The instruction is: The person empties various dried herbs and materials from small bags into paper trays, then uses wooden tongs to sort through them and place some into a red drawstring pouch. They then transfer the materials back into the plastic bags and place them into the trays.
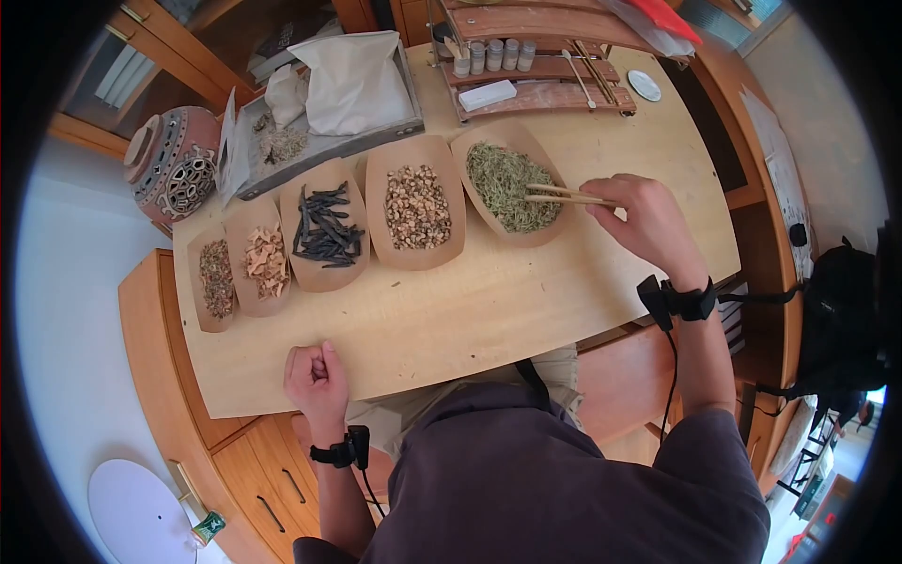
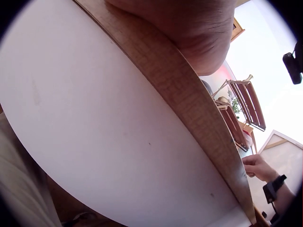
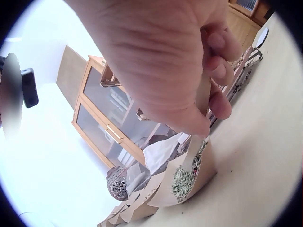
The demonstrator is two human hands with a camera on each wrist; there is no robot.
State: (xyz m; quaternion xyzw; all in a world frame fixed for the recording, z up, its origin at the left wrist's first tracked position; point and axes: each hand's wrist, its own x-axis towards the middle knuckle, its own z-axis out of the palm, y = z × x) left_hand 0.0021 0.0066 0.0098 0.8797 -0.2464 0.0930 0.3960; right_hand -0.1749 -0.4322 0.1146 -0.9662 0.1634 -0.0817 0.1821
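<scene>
In my right hand (image 1: 644,218) I hold slim wooden tweezers (image 1: 569,195), their tips in the dried green herb (image 1: 508,183). That herb fills the rightmost paper tray (image 1: 552,232). The right wrist view shows my thumb and fingers pinching the tweezers (image 3: 202,97) as a flat, pale strip. My left hand (image 1: 318,378) rests at the table's front edge, its fingers curled and holding nothing. Further left stand trays of light brown chopped pieces (image 1: 418,208), dark strips (image 1: 328,226), tan flakes (image 1: 267,261) and mixed brown bits (image 1: 216,279).
Behind the trays, a grey wooden box (image 1: 406,120) holds white cloth bags (image 1: 349,83). A pierced clay pot (image 1: 175,164) stands at the left. At the back, a wooden rack (image 1: 550,68) carries small jars and sticks. A round white disc (image 1: 645,86) lies right of it.
</scene>
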